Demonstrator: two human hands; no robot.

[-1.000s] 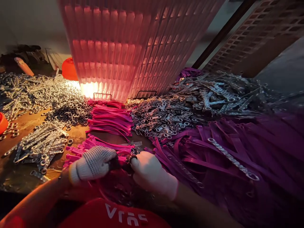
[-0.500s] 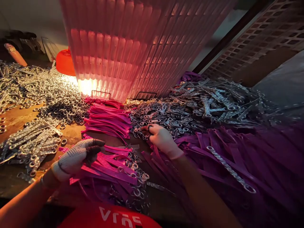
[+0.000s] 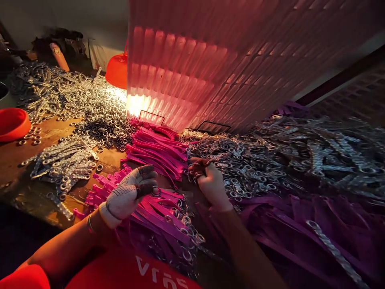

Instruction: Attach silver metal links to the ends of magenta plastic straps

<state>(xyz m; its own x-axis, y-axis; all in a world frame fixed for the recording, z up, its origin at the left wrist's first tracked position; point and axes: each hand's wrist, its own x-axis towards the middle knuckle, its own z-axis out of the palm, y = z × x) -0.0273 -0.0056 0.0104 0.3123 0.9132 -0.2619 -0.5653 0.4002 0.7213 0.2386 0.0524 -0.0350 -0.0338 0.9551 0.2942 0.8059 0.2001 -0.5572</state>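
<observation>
Straps (image 3: 162, 220), flat and magenta, lie beneath the parted left hand (image 3: 128, 194); whether the right hand (image 3: 212, 182) grips is unclear.

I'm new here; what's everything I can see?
Lamp: one, red, back left
Ribbed sheeting: count unclear, translucent, back centre
Wire stands: two, black, at sheeting's foot
Bowl: one, red, left edge
Container: one, greyish, behind bowl
Slim object: one, orange, back left
Unidentified items: several, dark, back left
Rings, twisted strips: many, silvery, heaped left and right
Pink straps: many, pink, centre
Purple straps: many, purple, right foreground
Table: one, brown, underneath
Clothing: count unclear, red, bottom edge
Left hand: one, white glove, over pink straps
Right hand: one, white glove, beside right heap
</observation>
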